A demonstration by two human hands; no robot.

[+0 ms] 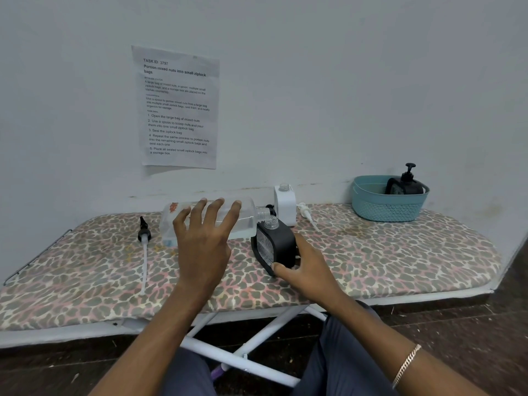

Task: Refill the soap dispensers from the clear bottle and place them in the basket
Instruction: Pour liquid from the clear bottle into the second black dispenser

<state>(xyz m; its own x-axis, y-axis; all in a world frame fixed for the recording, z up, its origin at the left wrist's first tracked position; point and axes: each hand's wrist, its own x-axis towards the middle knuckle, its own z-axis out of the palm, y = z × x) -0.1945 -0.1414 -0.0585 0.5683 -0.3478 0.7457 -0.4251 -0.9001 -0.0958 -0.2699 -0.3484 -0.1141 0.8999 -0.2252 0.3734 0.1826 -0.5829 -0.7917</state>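
My left hand grips the clear bottle, which is tipped on its side with its open neck over the open mouth of a black soap dispenser. My right hand holds that black dispenser, tilted, on the ironing board. A white dispenser stands uncapped behind them, its white pump lying to its right. A black pump with a long white tube lies at the left. The teal basket at the far right holds another black dispenser with its pump on.
The leopard-print ironing board stands against a pale wall with a printed paper sheet taped above. A small black cap lies behind the bottle neck. White board legs and my knees are below the near edge.
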